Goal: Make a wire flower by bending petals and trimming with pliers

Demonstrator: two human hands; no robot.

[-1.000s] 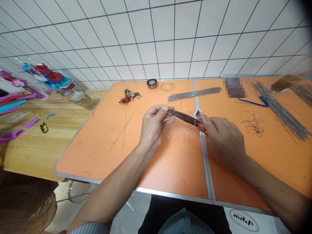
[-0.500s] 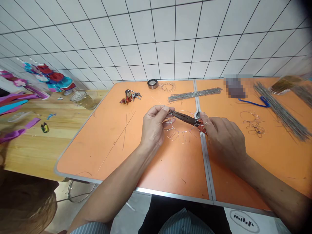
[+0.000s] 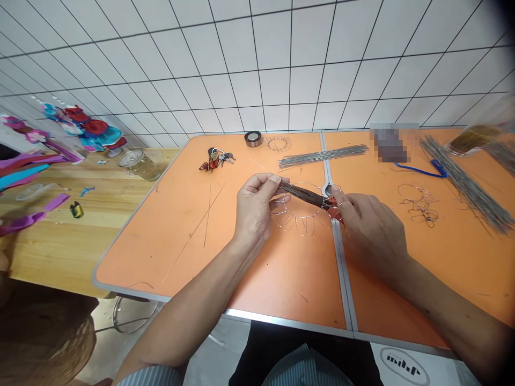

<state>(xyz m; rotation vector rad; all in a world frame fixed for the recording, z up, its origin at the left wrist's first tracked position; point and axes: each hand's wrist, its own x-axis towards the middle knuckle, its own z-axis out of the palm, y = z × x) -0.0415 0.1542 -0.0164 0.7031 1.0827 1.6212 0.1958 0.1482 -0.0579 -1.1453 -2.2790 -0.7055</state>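
Over the middle of the orange table, my left hand (image 3: pixel 256 206) pinches a thin wire ring (image 3: pixel 303 216) that has several loops around its edge. My right hand (image 3: pixel 374 222) is wrapped round the red handles of dark pliers (image 3: pixel 308 195). The pliers' tips point left and meet the wire at my left thumb and index finger. Whether the jaws are fully closed on the wire is too small to tell.
On the orange table (image 3: pixel 161 236) lie a tape roll (image 3: pixel 253 139), a looped wire ring (image 3: pixel 277 143), keys (image 3: pixel 217 160), wire bundles (image 3: pixel 324 156) (image 3: pixel 469 185), a blue strip (image 3: pixel 420 170) and tangled wire (image 3: pixel 420 203). A jar (image 3: pixel 139 164) and ribbons are at left.
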